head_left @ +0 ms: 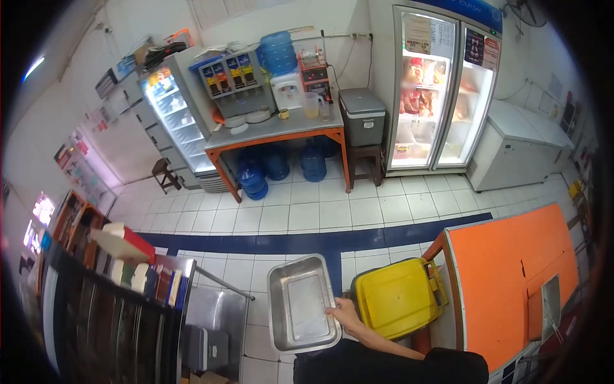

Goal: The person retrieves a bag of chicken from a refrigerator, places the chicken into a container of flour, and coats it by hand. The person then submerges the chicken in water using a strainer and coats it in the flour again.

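Big orange counter [492, 256] on my R, yellow bin [395, 297] by it, metal pan [306, 306] out front, my R hand [346, 317] gripping its edge; L hand's unseen, can't tell. Prob. a carrying step; next needs firm, level hold.

Silver rectangular pan [306, 304]: bare metal, smooth, dull sheen, whitish scuffs on bottom. Black garment [390, 368]: matt cloth. Yellow rectangular bin lid [395, 297]: smooth plastic, soft shine. Orange flat panel [499, 256]: smooth, low gloss. White square floor tiles [310, 214]: glossy. Big blue round water bottle [277, 54]: translucent plastic, ribbed. Grey boxy cooler [364, 128]: plastic, mostly matt. Tall double-door refrigerator [446, 96]: clear glass doors, smooth frame.
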### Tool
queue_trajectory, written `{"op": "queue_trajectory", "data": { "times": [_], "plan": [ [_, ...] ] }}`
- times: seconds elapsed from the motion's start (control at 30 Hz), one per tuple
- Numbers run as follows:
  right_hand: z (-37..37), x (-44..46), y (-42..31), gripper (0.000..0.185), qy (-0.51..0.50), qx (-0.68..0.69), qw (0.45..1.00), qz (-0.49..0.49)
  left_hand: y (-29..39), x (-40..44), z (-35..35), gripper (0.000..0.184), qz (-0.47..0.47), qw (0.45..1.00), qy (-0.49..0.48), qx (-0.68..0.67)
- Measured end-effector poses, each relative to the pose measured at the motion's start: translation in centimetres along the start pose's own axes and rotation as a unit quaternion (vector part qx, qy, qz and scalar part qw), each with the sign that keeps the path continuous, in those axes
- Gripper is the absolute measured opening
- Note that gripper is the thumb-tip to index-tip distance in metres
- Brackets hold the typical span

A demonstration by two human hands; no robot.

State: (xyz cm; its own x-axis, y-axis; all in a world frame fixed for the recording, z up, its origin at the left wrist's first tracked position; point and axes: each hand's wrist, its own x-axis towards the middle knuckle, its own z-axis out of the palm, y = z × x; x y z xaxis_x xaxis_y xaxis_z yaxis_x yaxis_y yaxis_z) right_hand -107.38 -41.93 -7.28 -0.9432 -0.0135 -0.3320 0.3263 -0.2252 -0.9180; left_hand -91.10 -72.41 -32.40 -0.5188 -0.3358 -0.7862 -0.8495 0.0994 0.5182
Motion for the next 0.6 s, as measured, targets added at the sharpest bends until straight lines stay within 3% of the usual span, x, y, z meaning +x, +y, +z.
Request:
{"op": "queue_trajectory", "data": {
  "times": [0.13,0.2,0.23,0.3,0.33,0.37,0.4,0.43,0.47,0.53,0.57,0.6],
  "plan": [
    [-0.4,9.0,-0.4,0.023,0.073,0.055,0.996,0.010,10.5,9.3,-2.3,0.019,0.053,0.990,-0.045,0.125],
    [-1.8,12.0,-3.4,0.022,0.188,-0.007,0.981,0.035,16.5,14.8,-3.8,0.019,0.091,0.963,-0.051,0.249],
    [-2.6,13.0,-4.3,0.022,0.217,0.053,0.975,0.006,20.0,18.0,-5.1,0.018,0.150,0.915,-0.051,0.372],
    [-4.7,15.4,-6.9,0.023,0.278,0.096,0.956,0.005,29.8,24.9,-7.7,0.018,0.321,0.687,-0.010,0.652],
    [-6.2,16.7,-7.6,0.024,0.313,0.123,0.942,0.007,35.6,28.6,-8.5,0.018,0.367,0.618,0.038,0.695],
    [-8.1,19.0,-6.3,0.026,0.351,0.128,0.928,-0.014,42.7,32.4,-8.7,0.015,0.369,0.684,0.012,0.629],
    [-9.4,20.5,-6.6,0.026,0.365,0.134,0.921,-0.017,49.0,34.9,-7.3,0.018,0.352,0.807,0.096,0.465],
    [-11.0,22.2,-7.1,0.026,0.410,0.132,0.902,-0.015,55.1,36.9,-5.6,0.020,0.421,0.801,0.156,0.396],
    [-13.1,24.2,-7.8,0.026,0.451,0.128,0.883,-0.017,61.3,38.1,-3.6,0.018,0.400,0.813,0.159,0.393],
    [-17.9,28.5,-7.8,0.026,0.467,0.175,0.866,-0.031,71.0,37.9,2.7,0.020,0.495,0.802,0.165,0.292],
    [-20.6,30.4,-8.1,0.026,0.478,0.219,0.849,-0.041,74.6,37.6,6.8,0.020,0.500,0.799,0.163,0.290],
    [-24.2,32.0,-9.3,0.026,0.481,0.218,0.848,-0.050,77.8,37.2,11.8,0.015,0.481,0.843,0.090,0.222]
  ]
}}
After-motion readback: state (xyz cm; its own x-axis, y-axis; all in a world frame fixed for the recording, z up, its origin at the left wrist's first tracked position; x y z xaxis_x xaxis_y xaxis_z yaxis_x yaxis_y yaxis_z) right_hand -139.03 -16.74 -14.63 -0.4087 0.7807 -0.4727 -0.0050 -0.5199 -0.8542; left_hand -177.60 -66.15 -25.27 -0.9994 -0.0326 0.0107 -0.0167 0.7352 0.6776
